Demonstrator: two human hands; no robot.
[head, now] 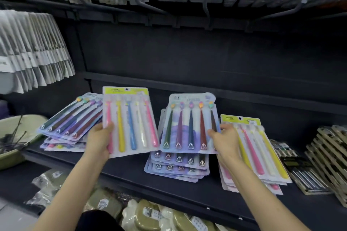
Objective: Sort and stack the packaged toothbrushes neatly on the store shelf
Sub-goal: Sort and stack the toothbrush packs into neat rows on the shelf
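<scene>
Two bare forearms (75,184) reach over the dark shelf (131,170): the left hand (99,140) clamps, thumb in front, on the lower left edge of a yellow-topped pack (131,122) held just left of the purple stack (178,167), while the right hand (223,139) pinches the right edge of a purple pack (189,124) tilted up off that stack's top. Each pack looks light, a flat stiff card under a glossy, ribbed blister likely to slide, so the bare card margin seems the surest hold.

One camera sits on the person's head, looking forward and down, close to the dark store shelf (131,170).
</scene>
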